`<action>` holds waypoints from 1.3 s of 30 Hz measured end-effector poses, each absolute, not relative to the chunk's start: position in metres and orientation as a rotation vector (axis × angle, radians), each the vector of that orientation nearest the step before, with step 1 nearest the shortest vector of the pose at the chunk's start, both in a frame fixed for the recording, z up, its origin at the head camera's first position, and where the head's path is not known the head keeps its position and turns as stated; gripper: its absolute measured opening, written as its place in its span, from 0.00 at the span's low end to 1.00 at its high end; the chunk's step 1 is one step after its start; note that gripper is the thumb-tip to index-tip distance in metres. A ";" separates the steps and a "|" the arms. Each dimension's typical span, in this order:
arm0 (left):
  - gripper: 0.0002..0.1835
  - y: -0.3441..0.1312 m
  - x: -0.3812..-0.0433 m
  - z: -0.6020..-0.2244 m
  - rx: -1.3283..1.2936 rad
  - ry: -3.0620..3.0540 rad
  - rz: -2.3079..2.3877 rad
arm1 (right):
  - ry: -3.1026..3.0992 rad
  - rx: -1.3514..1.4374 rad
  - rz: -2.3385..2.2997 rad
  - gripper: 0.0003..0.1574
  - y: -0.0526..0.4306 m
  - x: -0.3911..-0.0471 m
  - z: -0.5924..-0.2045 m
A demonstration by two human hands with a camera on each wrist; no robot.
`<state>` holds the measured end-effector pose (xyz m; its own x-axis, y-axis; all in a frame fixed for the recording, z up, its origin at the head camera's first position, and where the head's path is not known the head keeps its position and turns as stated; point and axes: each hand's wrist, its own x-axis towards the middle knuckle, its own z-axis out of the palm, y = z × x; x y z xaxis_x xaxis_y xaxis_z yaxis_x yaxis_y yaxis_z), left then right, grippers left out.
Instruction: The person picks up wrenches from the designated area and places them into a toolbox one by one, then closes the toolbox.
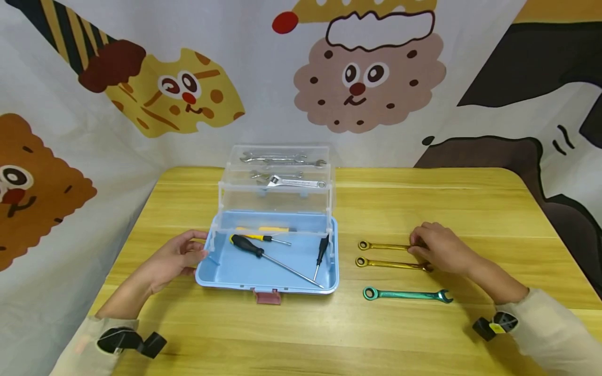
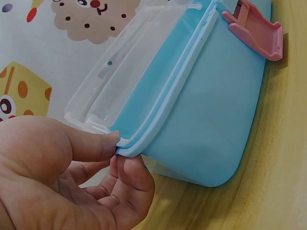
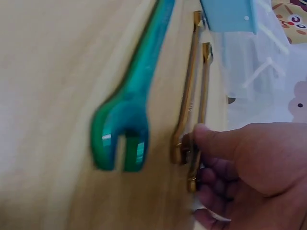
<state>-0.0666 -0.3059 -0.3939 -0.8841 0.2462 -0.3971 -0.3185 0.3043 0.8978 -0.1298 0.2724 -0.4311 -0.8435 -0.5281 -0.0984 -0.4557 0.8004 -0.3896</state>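
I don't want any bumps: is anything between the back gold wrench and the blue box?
Only bare table lies between the back gold wrench and the blue box. To go inside, it would likely need lifting over the box's right rim.

Head view, clock dirs from ctr: wood-grain counter (image 1: pixel 301 339), yellowish, runs from ctr to 6. Behind it, white cloth (image 1: pixel 263 52) w/ cartoon prints, some folds. At 9, orange-brn cookie (image 1: pixel 44 180), cut off by the edge. At 10, yel. cheese (image 1: pixel 176 102) w/ a face; striped cone (image 1: pixel 66 34) further out, same dir. Red ball (image 1: pixel 285 23) approx 12. At 1, pinkish spotted cookie (image 1: pixel 371 99) under a wht. hat brim (image 1: pixel 381 31). Blk. patch (image 1: pixel 522 68) at 2; dk. brn. one (image 1: pixel 508 156) near 3.
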 end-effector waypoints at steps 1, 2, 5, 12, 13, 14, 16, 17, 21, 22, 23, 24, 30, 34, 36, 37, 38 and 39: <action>0.28 -0.306 -0.067 -0.394 -0.061 2.111 1.613 | 2.741 -0.755 -0.547 0.07 0.273 -0.130 -0.429; 0.28 -0.306 -0.066 -0.393 -0.058 2.109 1.614 | 2.690 -0.734 -0.577 0.06 0.273 -0.131 -0.428; 0.27 -0.305 -0.066 -0.393 -0.053 2.103 1.615 | 2.521 -0.645 -0.708 0.07 0.276 -0.133 -0.421; 0.27 -0.304 -0.066 -0.392 -0.067 2.108 1.607 | 2.378 -0.531 -0.907 0.06 0.284 -0.137 -0.416; 0.27 -0.304 -0.066 -0.392 -0.066 2.106 1.608 | 2.376 -0.528 -0.939 0.07 0.285 -0.137 -0.418; 0.27 -0.304 -0.066 -0.392 -0.066 2.106 1.607 | 2.377 -0.524 -0.973 0.09 0.286 -0.137 -0.419; 0.27 -0.305 -0.066 -0.392 -0.064 2.105 1.608 | 2.377 -0.507 -1.050 0.14 0.290 -0.137 -0.421; 0.27 -0.305 -0.066 -0.392 -0.064 2.104 1.610 | 2.379 -0.498 -1.086 0.17 0.291 -0.136 -0.423; 0.27 -0.305 -0.066 -0.391 -0.065 2.105 1.610 | 2.422 -0.455 -1.160 0.27 0.296 -0.135 -0.426; 0.27 -0.305 -0.065 -0.391 -0.067 2.106 1.609 | 2.433 -0.437 -1.171 0.29 0.297 -0.135 -0.426; 0.27 -0.305 -0.065 -0.390 -0.069 2.107 1.607 | 2.446 -0.422 -1.172 0.31 0.297 -0.135 -0.426; 0.27 -0.305 -0.065 -0.390 -0.072 2.108 1.605 | 2.455 -0.407 -1.176 0.32 0.297 -0.135 -0.426; 0.27 -0.304 -0.066 -0.389 -0.086 2.117 1.596 | 2.457 -0.380 -1.238 0.33 0.294 -0.136 -0.430; 0.27 -0.304 -0.066 -0.390 -0.080 2.122 1.593 | 2.426 -0.414 -1.266 0.27 0.291 -0.135 -0.434; 0.27 -0.305 -0.066 -0.390 -0.080 2.122 1.592 | 2.416 -0.423 -1.262 0.25 0.291 -0.135 -0.435; 0.27 -0.305 -0.066 -0.390 -0.080 2.122 1.592 | 2.411 -0.426 -1.264 0.24 0.290 -0.135 -0.436; 0.27 -0.305 -0.066 -0.390 -0.080 2.121 1.592 | 2.410 -0.430 -1.264 0.23 0.290 -0.135 -0.437; 0.27 -0.305 -0.066 -0.390 -0.080 2.120 1.593 | 2.410 -0.430 -1.265 0.22 0.289 -0.135 -0.437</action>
<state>-0.0656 -0.3049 -0.3904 -0.8813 0.2367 -0.4090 -0.3272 0.3190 0.8895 -0.1353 0.2894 -0.4371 -0.8797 -0.4354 -0.1911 -0.0899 0.5470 -0.8323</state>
